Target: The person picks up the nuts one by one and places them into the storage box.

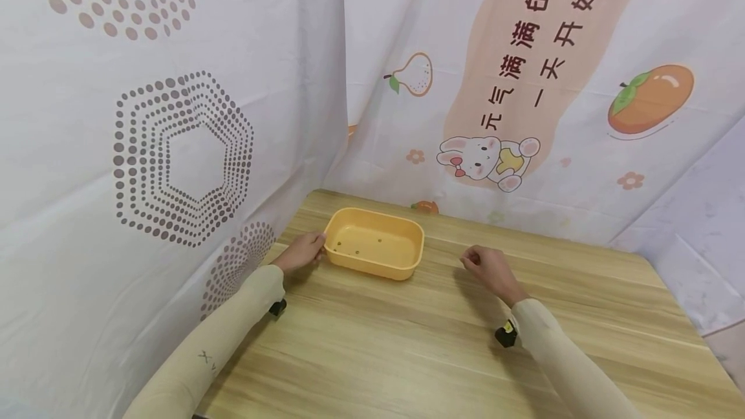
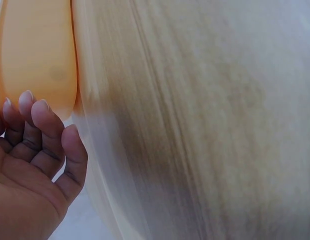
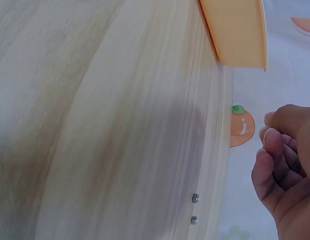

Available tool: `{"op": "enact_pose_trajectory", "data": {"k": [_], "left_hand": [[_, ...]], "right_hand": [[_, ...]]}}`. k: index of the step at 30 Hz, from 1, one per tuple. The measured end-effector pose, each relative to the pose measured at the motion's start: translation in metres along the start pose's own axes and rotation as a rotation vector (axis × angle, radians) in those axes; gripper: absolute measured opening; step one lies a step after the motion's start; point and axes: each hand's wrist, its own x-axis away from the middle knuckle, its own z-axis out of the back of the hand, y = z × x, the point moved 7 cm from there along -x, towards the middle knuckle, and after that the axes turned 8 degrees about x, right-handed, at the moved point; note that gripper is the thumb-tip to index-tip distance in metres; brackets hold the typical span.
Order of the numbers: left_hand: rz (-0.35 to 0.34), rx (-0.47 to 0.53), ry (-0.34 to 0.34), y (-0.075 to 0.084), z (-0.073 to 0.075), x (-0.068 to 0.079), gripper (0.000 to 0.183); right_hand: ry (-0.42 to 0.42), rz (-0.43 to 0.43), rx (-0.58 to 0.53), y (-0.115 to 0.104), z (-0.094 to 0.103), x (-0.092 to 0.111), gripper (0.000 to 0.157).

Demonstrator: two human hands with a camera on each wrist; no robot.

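Observation:
At the left end of a shallow yellow plastic basin (image 1: 372, 268), my left hand (image 1: 299, 252) grips the rim, its fingers bent against the outer wall. In the left wrist view, those fingers (image 2: 45, 120) overlap the basin's end. Several small nuts (image 1: 357, 252) lie on the basin floor. My right hand (image 1: 491, 271) is above the table, right of the basin, fingers curled and fingertips together. I cannot tell whether a small thing is hidden between them. Two metal hex nuts (image 3: 195, 198) stand on the tabletop close to this hand in the right wrist view.
The wood-grain table (image 1: 361, 341) meets a printed curtain (image 1: 384, 173) along its back edge. A white curtain with dotted patterns (image 1: 279, 167) hangs close beside the left arm. Each wrist carries a small black device (image 1: 506, 333).

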Motion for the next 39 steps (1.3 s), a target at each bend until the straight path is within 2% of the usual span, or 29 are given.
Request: {"op": "enact_pose_trajectory", "data": {"k": [9,18,30,39], "left_hand": [[-0.008,-0.033,-0.002,0.003,0.001,0.001,0.036],[0.004,-0.007,-0.003,0.003,0.001,0.001,0.036],[-0.023,-0.041,-0.002,0.002,0.002,0.001,0.036],[-0.022,-0.035,-0.001,0.001,0.002,0.001,0.036]], "right_hand": [[-0.003,0.011,-0.014,-0.009,-0.005,-0.004,0.008],[-0.004,0.029,-0.032,-0.021,-0.008,-0.010,0.009],[-0.009,0.027,-0.074,-0.038,-0.012,-0.014,0.007],[-0.006,0.060,-0.059,-0.049,-0.017,-0.017,0.007]]}}
